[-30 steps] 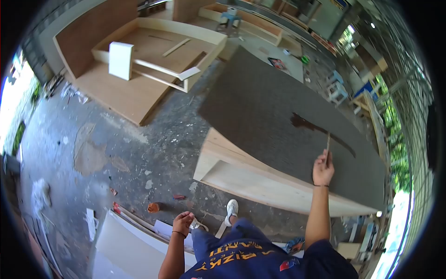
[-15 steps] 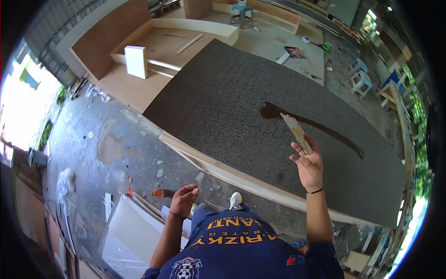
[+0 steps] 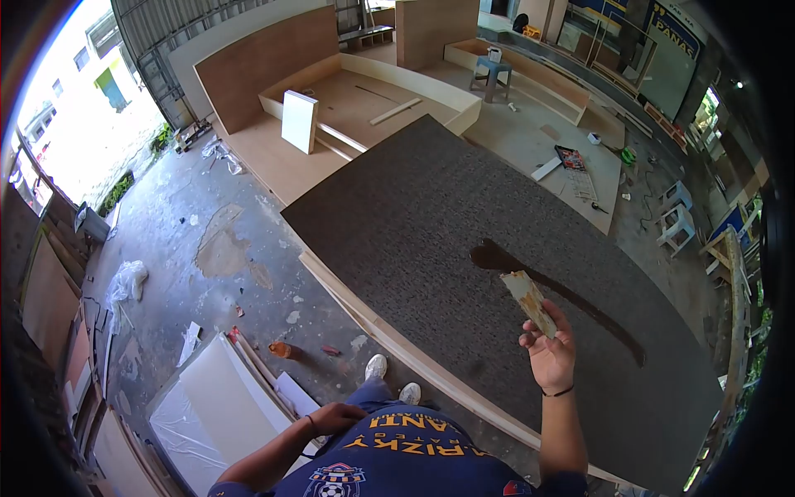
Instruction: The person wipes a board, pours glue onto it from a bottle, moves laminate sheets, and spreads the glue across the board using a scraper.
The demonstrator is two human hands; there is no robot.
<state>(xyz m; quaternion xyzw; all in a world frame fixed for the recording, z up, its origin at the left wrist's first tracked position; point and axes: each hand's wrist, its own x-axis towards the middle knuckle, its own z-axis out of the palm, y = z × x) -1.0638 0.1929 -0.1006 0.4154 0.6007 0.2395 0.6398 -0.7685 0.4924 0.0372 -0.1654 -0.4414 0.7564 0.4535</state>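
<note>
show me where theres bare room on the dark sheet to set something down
The dark sheet is bare left of the brown streak, out to its left corner, and also between the streak and the sheet's far edge. It is crowded around the streak, where the right hand holds a flat scrap over the sheet.

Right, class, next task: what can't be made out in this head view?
All in the head view:
- Left hand: palm hidden by its own back, so its contents can't be told.
- Flat piece: far face hidden by the near one.
- Dark sheet: nearest corner cut off by the bottom edge.
- Red-and-black pack: print too small.
</note>
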